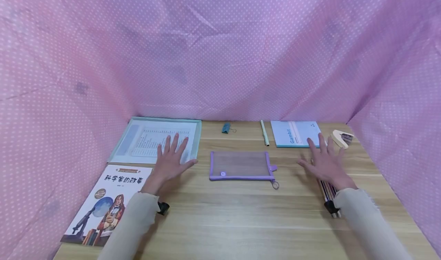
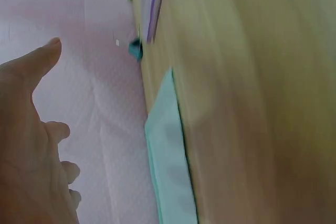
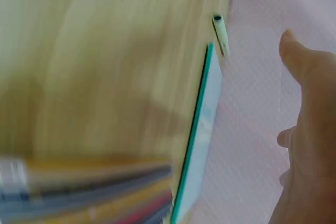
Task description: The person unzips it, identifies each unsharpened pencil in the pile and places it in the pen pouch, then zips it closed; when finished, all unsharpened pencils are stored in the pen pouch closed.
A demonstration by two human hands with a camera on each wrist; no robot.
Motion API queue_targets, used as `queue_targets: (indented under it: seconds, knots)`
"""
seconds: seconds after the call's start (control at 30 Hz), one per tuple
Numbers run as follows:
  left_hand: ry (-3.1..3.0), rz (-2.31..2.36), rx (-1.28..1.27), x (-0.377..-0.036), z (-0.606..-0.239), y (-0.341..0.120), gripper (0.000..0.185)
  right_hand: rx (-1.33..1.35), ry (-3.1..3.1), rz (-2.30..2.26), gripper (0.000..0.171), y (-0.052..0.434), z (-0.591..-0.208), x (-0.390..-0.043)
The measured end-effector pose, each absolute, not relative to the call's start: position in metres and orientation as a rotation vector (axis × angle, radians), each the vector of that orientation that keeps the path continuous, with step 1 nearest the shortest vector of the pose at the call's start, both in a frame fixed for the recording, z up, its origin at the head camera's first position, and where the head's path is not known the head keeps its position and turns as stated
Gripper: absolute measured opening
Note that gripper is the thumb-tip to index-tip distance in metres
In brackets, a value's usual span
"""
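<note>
On a pale wooden desk [image 1: 241,214] walled with pink dotted cloth [image 1: 220,53], stationery is seen laid out from left to right. At seven o'clock an illustrated storybook with a scientist on its cover [image 1: 106,202] is placed; above it, at ten o'clock, a translucent green plastic folder holding a printed sheet [image 1: 144,135] is found, and the left hand [image 1: 172,158] is held over its near right corner, fingers spread and straight, nothing gripped. A purple-edged mesh zip pouch [image 1: 239,165] is set at the centre, between both hands, with a small teal binder clip [image 1: 226,128] and a pale green pen [image 1: 264,133] at twelve o'clock behind it. At two o'clock a light blue notebook marked Gambit [image 1: 293,131] is laid, its near edge just ahead of the right hand [image 1: 325,162], which is likewise splayed and empty. A bundle of coloured pencils [image 1: 329,193] is partly covered beneath that hand and wrist, and a cream stapler [image 1: 342,138] is seen at the far right. It is judged that any reach for the pouch would be best made with palms kept low, so that the pencils are not rolled.
</note>
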State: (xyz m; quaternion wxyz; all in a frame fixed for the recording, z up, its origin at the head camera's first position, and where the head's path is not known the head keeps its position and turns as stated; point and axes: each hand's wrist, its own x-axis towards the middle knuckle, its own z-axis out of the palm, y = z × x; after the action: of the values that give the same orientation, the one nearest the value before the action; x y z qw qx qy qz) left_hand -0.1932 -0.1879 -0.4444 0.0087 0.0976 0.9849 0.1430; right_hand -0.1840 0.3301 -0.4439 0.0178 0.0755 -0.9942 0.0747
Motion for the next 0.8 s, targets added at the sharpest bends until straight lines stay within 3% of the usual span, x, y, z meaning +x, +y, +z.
queue_targets:
  seconds: [0.43,0.8]
  knots:
    - [2.927,0.473,0.498,-0.180,-0.464,-0.133,0.087,0.376,-3.215,0.513,0.079,0.273,-0.472,-0.181]
    - [2.782,0.414,0.526,-0.180,-0.476,-0.116,0.088,0.414,-3.225,0.647,0.074,0.248,-0.484,-0.177]
